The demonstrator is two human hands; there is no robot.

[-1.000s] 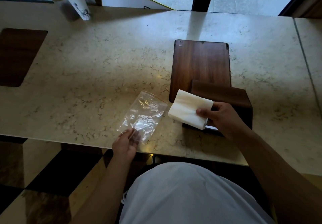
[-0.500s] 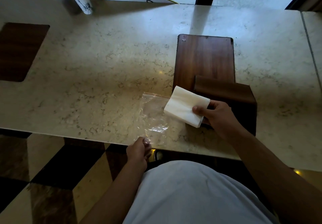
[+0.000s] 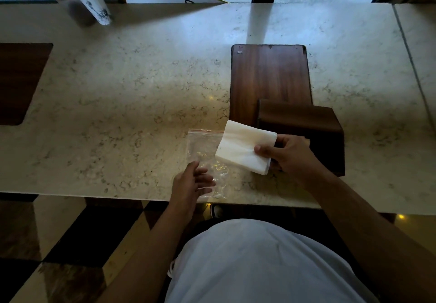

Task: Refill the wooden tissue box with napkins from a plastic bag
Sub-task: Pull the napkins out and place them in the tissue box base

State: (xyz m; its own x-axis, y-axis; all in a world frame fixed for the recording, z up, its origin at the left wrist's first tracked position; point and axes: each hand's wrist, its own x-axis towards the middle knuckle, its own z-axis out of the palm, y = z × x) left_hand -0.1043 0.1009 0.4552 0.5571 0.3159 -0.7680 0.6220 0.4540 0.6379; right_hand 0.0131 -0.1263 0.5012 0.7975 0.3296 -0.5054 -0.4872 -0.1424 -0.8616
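Right hand [image 3: 291,155], right of centre frame, pinches a folded stack of white paper napkins [image 3: 244,149], thumb on top, just left of the dark brown wooden tissue box [image 3: 306,125]. The box overlaps the near end of a flat dark wooden board [image 3: 269,76]. Left hand [image 3: 191,182], fingers loosely spread, rests on the clear, empty-looking zip-top plastic bag [image 3: 205,147], lying flat on the beige marble counter [image 3: 129,104]. Upper left: two pale paper cups [image 3: 90,3].
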